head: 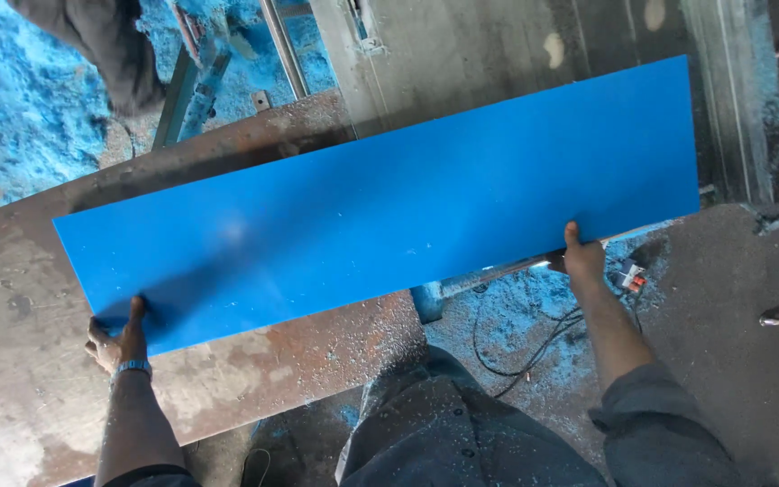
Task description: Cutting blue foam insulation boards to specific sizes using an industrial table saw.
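Two hands, left (119,341) and right (581,257), pinch the blue sheet's (380,203) near edge; unsupported beyond them, it could tip away.

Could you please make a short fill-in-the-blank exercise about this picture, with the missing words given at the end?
1. Both hands hold a long, flat panel whose colour is ____.
2. The left hand wears a band on its ____.
3. The right hand grips the panel's near edge with its ____ resting on top.
4. Below the panel's left part lies a rusty metal ____ sprinkled with pale chips.

Missing words: blue; wrist; thumb; plate
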